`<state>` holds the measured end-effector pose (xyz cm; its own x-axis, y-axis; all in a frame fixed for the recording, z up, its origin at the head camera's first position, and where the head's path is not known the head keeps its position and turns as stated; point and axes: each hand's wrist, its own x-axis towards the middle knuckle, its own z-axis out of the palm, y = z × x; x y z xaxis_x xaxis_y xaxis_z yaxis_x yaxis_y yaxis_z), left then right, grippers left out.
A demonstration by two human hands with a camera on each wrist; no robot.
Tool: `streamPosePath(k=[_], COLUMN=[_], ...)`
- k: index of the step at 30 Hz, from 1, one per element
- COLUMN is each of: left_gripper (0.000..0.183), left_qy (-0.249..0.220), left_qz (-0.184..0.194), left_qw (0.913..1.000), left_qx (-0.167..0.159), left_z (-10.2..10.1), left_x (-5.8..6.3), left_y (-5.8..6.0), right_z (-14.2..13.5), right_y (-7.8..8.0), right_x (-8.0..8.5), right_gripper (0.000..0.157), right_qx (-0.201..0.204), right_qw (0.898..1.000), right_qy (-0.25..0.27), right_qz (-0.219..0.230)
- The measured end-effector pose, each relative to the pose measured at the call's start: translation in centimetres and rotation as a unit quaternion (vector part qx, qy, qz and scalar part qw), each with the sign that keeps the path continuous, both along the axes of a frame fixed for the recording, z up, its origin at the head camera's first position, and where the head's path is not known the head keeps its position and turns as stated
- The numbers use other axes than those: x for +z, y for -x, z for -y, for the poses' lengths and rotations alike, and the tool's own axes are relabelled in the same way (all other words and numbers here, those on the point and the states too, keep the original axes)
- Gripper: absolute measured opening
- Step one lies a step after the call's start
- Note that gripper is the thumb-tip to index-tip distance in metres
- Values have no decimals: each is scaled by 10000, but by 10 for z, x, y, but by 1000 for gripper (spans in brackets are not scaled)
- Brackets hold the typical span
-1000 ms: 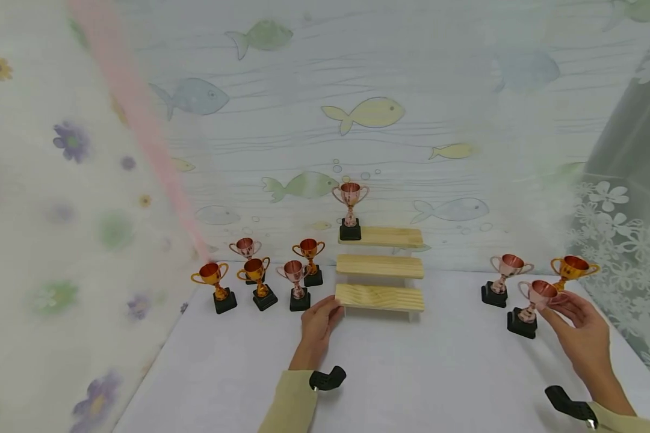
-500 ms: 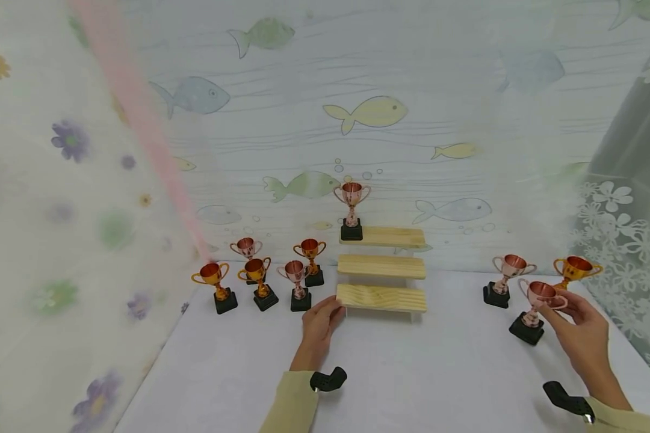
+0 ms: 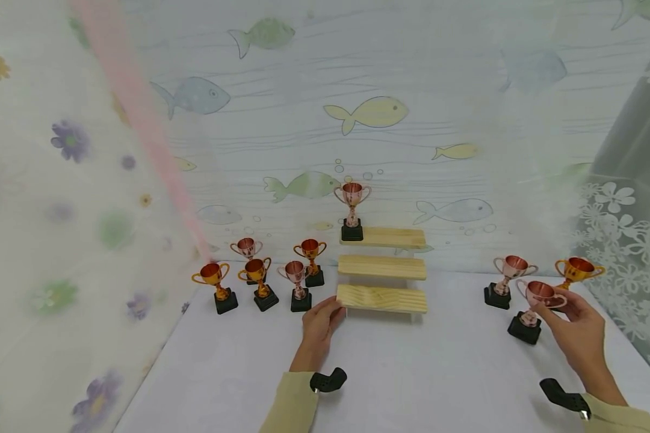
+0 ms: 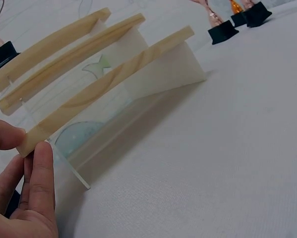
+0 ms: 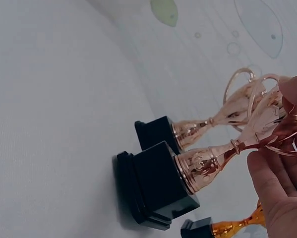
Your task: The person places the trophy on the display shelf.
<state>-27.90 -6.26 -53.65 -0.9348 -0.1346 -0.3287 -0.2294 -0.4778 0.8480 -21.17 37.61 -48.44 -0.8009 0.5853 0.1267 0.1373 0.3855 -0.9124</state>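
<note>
My left hand (image 3: 317, 328) pinches the left end of the lowest board of a three-step wooden display stand (image 3: 381, 299), thumb above and fingers below in the left wrist view. The stand has clear side supports (image 4: 168, 67). A rose-gold trophy cup (image 3: 352, 207) with a black base stands at the left of the top board. My right hand (image 3: 579, 337) grips another rose-gold trophy cup (image 5: 207, 163) by its bowl, its black base tilted close over the table. Just behind it stand a rose-gold trophy (image 3: 506, 281) and a gold trophy (image 3: 576, 268), partly hidden by the hand.
Left of the stand are several trophies, among them gold cups (image 3: 211, 275) (image 3: 310, 249) and a rose-gold cup (image 3: 294, 273). A white cloth covers the table (image 3: 411, 373). A curtain with fish (image 3: 368, 112) hangs behind, and lace (image 3: 628, 234) is at the right.
The trophy in my right hand has tilted, its base swinging slightly toward me. My left hand still pinches the lowest board, and the other trophies have not moved.
</note>
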Motion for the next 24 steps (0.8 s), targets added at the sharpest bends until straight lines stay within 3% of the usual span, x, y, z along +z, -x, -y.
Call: streamPosePath(k=[5, 12, 19, 24], left_gripper=[38, 38, 38, 40], left_qy=[6, 1, -22, 24], left_qz=[91, 188, 163, 124], left_qw=[10000, 9998, 9999, 9999], left_qx=[16, -11, 0, -24], left_z=[0, 0, 0, -1], left_x=[0, 2, 3, 3], left_y=[1, 1, 0, -2], right_z=[4, 14, 33, 54], right_y=[0, 1, 16, 36], right_x=[8, 31, 52, 67], right_gripper=[43, 39, 37, 37], right_qx=[56, 643, 1105, 1571], right_qw=[9998, 9924, 9872, 9761], right_qy=[102, 658, -17, -254], right_qz=[-154, -822, -1154, -1481])
